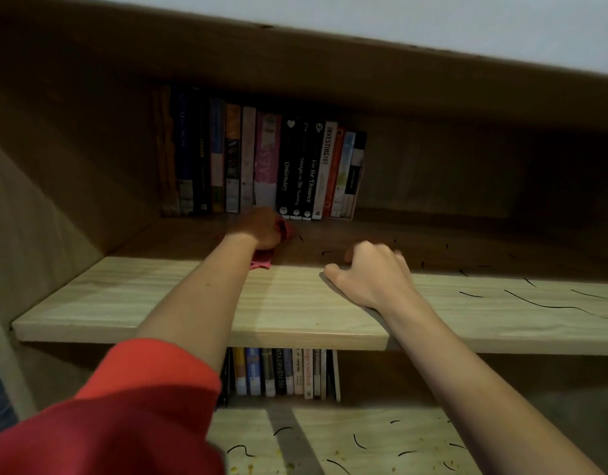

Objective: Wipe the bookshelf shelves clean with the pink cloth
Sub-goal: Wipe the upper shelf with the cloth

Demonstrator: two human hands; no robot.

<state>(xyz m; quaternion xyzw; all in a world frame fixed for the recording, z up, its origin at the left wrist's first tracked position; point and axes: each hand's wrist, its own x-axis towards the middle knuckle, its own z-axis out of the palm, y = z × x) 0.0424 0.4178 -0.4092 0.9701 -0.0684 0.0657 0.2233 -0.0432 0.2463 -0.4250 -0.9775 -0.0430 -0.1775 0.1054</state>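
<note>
The left hand (261, 228) is gripping the pink cloth (261, 262), fingers curled round it, and is pressing it onto the shelf (141, 299), with the row of books (261, 162) standing at its 12 o'clock. The right hand (371, 275), at the cloth's 3 o'clock, is resting on the same shelf with loosely bent fingers, holding nothing. Black marks (542, 305) are lying at that hand's 3 o'clock.
</note>
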